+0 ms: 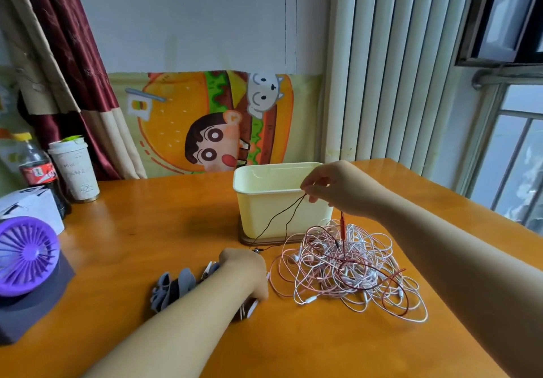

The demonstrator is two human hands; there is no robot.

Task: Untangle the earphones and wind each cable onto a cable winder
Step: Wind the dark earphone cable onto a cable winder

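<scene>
**Head view.** I am holding my right hand [332,189] raised in front of the cream bin [264,207], pinching the thin dark cable [286,228] between thumb and fingertips. I am keeping it high, I judge, so that its own weight draws it clear of the heap. Two dark strands are running down and away from this hand toward my left. Their ends are lying on the table [147,230] just beyond my left hand [245,272].

One red cable [342,222] is hanging straight below my right hand into the tangle [346,269]. I cannot tell whether I am also gripping it.

The tangle is lying directly beneath and a little nearer than my right hand, and just to the right of my left hand. It is showing three colours: white, pink and red. With the dark one that makes at least four earphones, though the true count is hidden in the loops.

My left hand is lying palm down on the cable winders [176,286], placed there, I judge, to have one ready for the freed cable. Its fingers are hidden beneath it, so I cannot tell whether they are closing on a winder. Winders are showing on both sides of this hand: about three grey, one dark and some white. The exact number is uncertain.

Well to the left of that hand are one purple fan [26,255], one bottle [38,172] and one cup [75,169].
</scene>
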